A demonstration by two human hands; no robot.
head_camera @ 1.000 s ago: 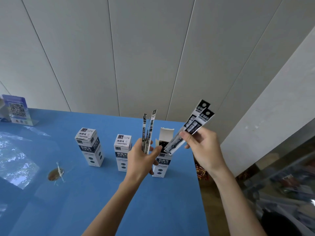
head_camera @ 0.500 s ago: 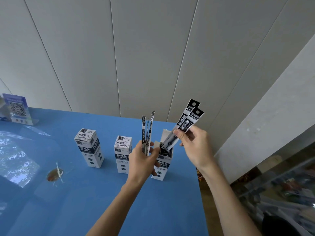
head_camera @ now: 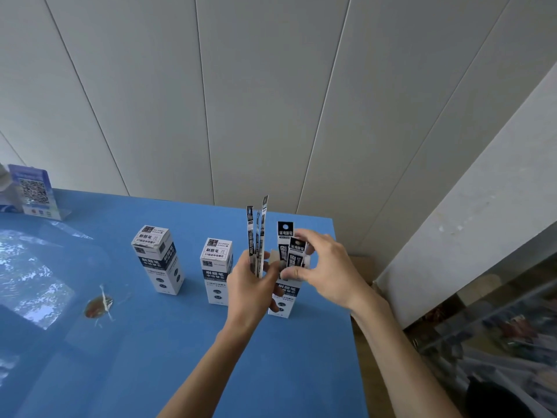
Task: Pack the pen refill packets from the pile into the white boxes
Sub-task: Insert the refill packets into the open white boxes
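Three white boxes stand upright in a row on the blue desk (head_camera: 168, 357). Left box (head_camera: 158, 262) and middle box (head_camera: 216, 271): tops closed. Right box (head_camera: 286, 292): top open, near the desk's right edge.

My left hand (head_camera: 250, 285) is raised in front of the right box, just beside its left side. Its fingers (head_camera: 272, 268) and thumb are curled round a thin bundle of packets (head_camera: 256, 239), held upright on edge, tops standing well above the hand. I cannot tell how many are in the bundle.

My right hand (head_camera: 327, 267) is at the open box's top. Thumb and fingers (head_camera: 301, 273) pinch two packets (head_camera: 291, 251) that stand nearly upright in the mouth of the box, lower ends inside it, black header cards still sticking out above the rim. The rear packet stands higher than the front one.

The pile of packets is not in view.

Other items: a blue QR-code stand (head_camera: 34, 191) at the far left edge of the desk, against the panelled wall (head_camera: 271, 101). A small brown object (head_camera: 98, 307) lies on the desk, left of the boxes and well apart from them; what it is I cannot tell.
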